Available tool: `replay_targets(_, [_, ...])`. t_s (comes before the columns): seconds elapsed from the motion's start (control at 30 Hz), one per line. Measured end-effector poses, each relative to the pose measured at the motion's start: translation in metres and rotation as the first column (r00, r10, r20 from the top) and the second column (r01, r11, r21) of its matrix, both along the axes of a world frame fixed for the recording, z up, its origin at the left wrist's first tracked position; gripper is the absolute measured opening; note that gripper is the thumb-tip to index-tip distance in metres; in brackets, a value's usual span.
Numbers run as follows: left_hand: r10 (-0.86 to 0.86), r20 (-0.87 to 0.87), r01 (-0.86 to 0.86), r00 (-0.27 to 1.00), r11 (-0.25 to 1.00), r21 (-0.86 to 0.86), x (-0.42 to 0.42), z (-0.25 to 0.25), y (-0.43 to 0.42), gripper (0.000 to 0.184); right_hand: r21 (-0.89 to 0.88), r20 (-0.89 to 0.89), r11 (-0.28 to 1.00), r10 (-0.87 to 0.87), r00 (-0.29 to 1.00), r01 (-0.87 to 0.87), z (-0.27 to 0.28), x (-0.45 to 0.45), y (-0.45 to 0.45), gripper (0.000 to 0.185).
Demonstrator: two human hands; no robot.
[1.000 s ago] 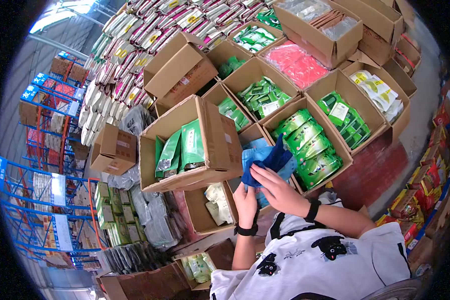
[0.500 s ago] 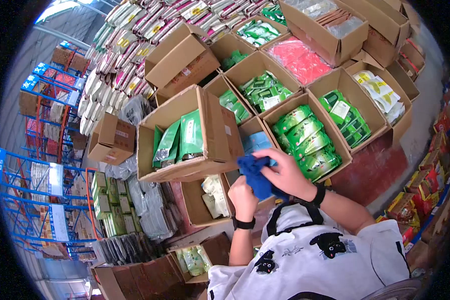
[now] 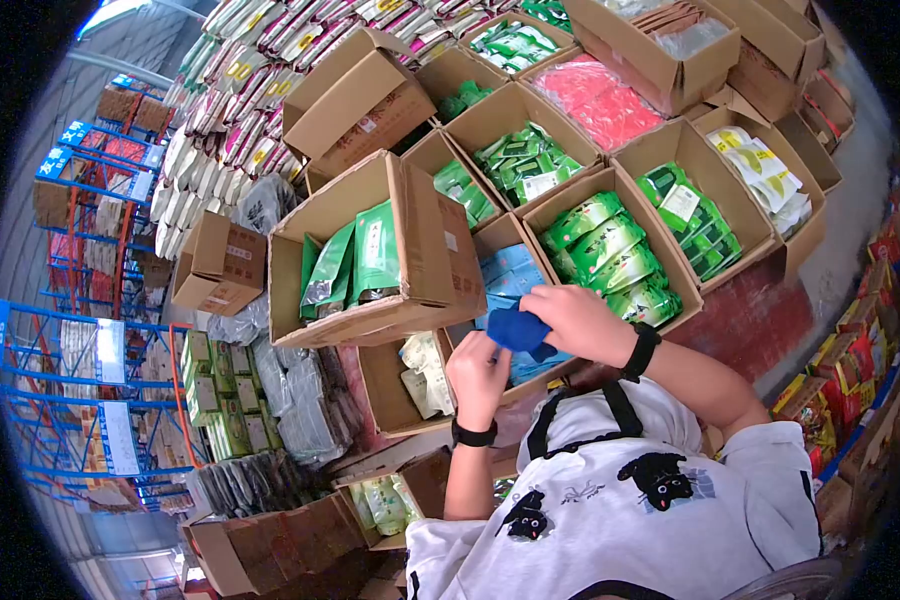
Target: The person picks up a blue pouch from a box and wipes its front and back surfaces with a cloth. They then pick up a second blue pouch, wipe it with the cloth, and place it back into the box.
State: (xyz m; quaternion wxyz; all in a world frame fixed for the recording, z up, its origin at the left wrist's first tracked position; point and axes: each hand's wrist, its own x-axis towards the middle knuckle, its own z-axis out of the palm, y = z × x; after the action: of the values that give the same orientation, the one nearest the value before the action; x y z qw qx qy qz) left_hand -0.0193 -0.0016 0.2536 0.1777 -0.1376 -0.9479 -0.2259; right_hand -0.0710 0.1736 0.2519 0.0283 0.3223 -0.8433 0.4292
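Note:
A dark blue cloth (image 3: 518, 332), soft and bunched up, is held between my hands; its exact kind I cannot make out. My right hand (image 3: 588, 325) grips it from the right, fingers curled over its top. At its lower left edge, my left hand (image 3: 477, 375) pinches it with closed fingers. Below the cloth are light blue packets (image 3: 515, 268) in a cardboard box, partly hidden by my hands. Just left stands a raised, open carton (image 3: 440, 250) holding green pouches (image 3: 375, 250).
Open boxes surround my hands: one with green packets (image 3: 610, 250), one with pale packets (image 3: 425, 375), another with pink packets (image 3: 600, 100). Stacked bags (image 3: 260, 110) lie at the back. Blue racks (image 3: 60, 390) stand at left, and colourful packages (image 3: 840, 370) line the right side.
The cloth has gone from crumpled with loose ends to a smoother, more compact shape. Both hands have moved slightly up, and the view has shifted a little.

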Motion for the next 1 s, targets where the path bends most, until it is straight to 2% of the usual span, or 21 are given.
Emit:
replay_targets(0.07, [0.004, 0.16, -0.041, 0.987, 0.973, 0.227, 0.002, 0.004, -0.003, 0.009, -0.01, 0.013, 1.0, 0.008, 1.0, -0.008, -0.003, -0.004, 0.005, 0.024])
replay_targets(0.1, [0.001, 0.162, -0.038, 0.987, 0.974, 0.224, 0.002, 0.004, -0.004, 0.009, -0.019, 0.024, 1.0, 0.017, 1.0, -0.016, -0.004, -0.004, 0.007, 0.023])
replay_targets(0.2, [0.037, 0.166, -0.1, 0.985, 0.915, 0.391, -0.001, 0.0, -0.011, 0.011, -0.03, 0.027, 0.999, -0.009, 1.0, 0.01, -0.004, -0.003, 0.01, 0.023])
replay_targets(0.23, [0.033, 0.166, -0.097, 0.986, 0.915, 0.392, -0.001, -0.001, -0.013, 0.011, -0.02, 0.019, 1.0, -0.007, 1.0, 0.007, -0.005, -0.004, 0.011, 0.024])
replay_targets(0.27, [0.019, 0.105, -0.05, 0.994, 0.951, 0.306, -0.001, -0.002, -0.014, 0.011, -0.018, 0.017, 1.0, -0.01, 1.0, 0.01, -0.002, -0.003, 0.011, 0.024])
replay_targets(0.3, [0.0, 0.044, -0.01, 0.999, 0.976, 0.216, -0.002, -0.002, -0.014, 0.011, 0.027, -0.067, 1.0, -0.002, 0.998, 0.004, 0.002, 0.0, 0.01, 0.023])
replay_targets(0.33, [-0.001, 0.042, -0.008, 0.999, 0.976, 0.22, -0.002, -0.001, -0.012, 0.011, 0.072, -0.15, 0.997, 0.011, 0.989, 0.0, 0.005, 0.003, 0.007, 0.022])
replay_targets(0.4, [-0.112, -0.099, 0.122, 0.989, 0.986, 0.109, -0.002, 0.004, -0.002, 0.014, 0.114, -0.188, 0.993, 0.039, 0.981, -0.017, 0.003, 0.005, -0.002, 0.022])
replay_targets(0.43, [-0.141, -0.113, 0.149, 0.984, 0.986, 0.071, -0.001, 0.01, 0.005, 0.018, 0.152, -0.224, 0.988, 0.071, 0.972, -0.037, 0.002, 0.007, -0.007, 0.022])
replay_targets(0.47, [-0.147, -0.125, 0.157, 0.981, 0.985, 0.072, -0.001, 0.01, 0.007, 0.018, 0.085, -0.273, 0.996, 0.031, 0.961, -0.008, 0.003, 0.008, -0.011, 0.021])
replay_targets(0.5, [-0.152, -0.138, 0.162, 0.979, 0.984, 0.071, -0.001, 0.01, 0.008, 0.018, 0.089, -0.276, 0.996, 0.043, 0.96, -0.019, 0.002, 0.008, -0.011, 0.021])
replay_targets(0.6, [-0.17, -0.202, 0.177, 0.964, 0.984, 0.015, -0.001, 0.012, 0.001, 0.016, 0.135, -0.293, 0.987, 0.122, 0.948, -0.085, -0.002, 0.006, -0.012, 0.018])
replay_targets(0.7, [-0.153, -0.221, 0.139, 0.963, 0.987, -0.081, 0.001, 0.014, -0.009, 0.015, 0.21, -0.32, 0.977, 0.116, 0.94, -0.049, -0.003, 0.006, -0.009, 0.016])
replay_targets(0.77, [-0.126, -0.225, 0.11, 0.966, 0.991, -0.082, 0.005, 0.016, -0.015, 0.016, 0.28, -0.319, 0.957, 0.166, 0.933, -0.074, 0.004, 0.004, -0.003, 0.017])
replay_targets(0.83, [-0.035, -0.255, 0.031, 0.966, 0.999, -0.018, 0.01, 0.019, -0.024, 0.019, 0.276, -0.303, 0.959, 0.155, 0.94, -0.069, -0.003, 0.0, 0.005, 0.02])
replay_targets(0.9, [0.03, -0.23, -0.023, 0.973, 0.999, 0.035, 0.015, 0.021, -0.034, 0.021, 0.218, -0.205, 0.971, 0.143, 0.968, -0.097, -0.013, -0.007, 0.018, 0.033])
replay_targets(0.93, [0.018, -0.206, -0.011, 0.978, 0.999, 0.031, 0.017, 0.02, -0.037, 0.021, 0.172, -0.127, 0.976, 0.153, 0.98, -0.13, -0.017, -0.008, 0.021, 0.032])
replay_targets(1.0, [0.006, -0.177, -0.001, 0.984, 1.0, 0.03, 0.019, 0.02, -0.035, 0.02, 0.157, -0.142, 0.981, 0.136, 0.981, -0.113, -0.02, -0.002, 0.021, 0.028])
